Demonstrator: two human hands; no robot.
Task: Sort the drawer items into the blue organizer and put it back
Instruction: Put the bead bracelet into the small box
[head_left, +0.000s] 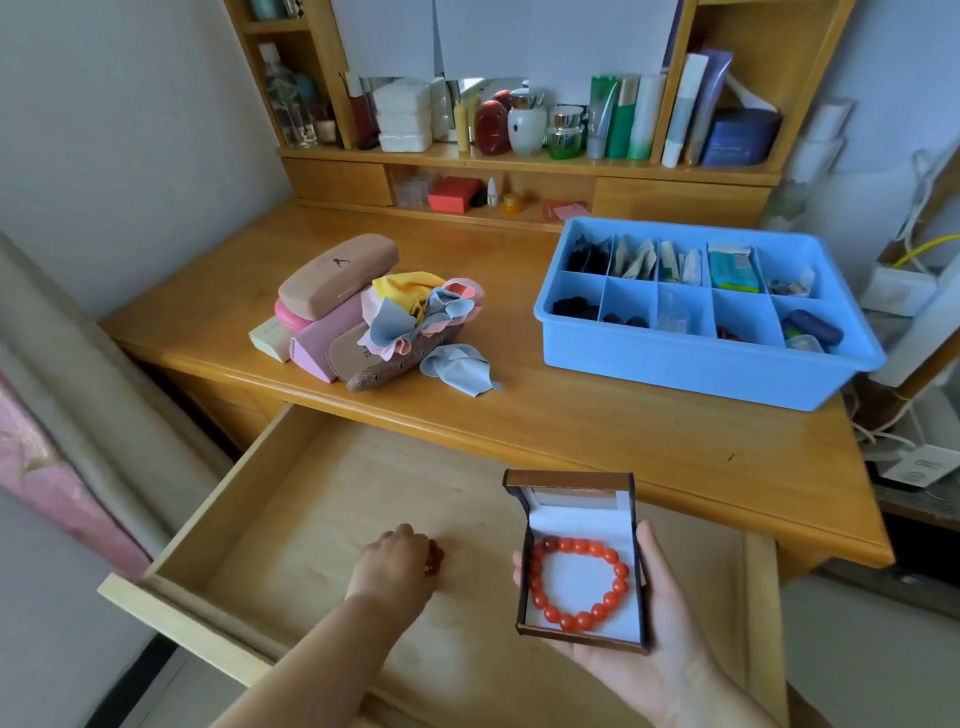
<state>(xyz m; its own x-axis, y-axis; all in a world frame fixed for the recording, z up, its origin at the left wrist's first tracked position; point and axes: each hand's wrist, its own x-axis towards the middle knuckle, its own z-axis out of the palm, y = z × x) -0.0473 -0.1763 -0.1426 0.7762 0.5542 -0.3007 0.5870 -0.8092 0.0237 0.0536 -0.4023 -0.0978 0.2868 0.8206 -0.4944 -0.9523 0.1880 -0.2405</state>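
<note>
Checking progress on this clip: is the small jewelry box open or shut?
Open. The box lies on the right hand, lid upright, orange bead bracelet visible inside.

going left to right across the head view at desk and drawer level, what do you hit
left hand in the open drawer over dark red beads → pile of glasses cases and cloths on the desk → small open box with an orange bead bracelet on the right hand → blue organizer
</note>
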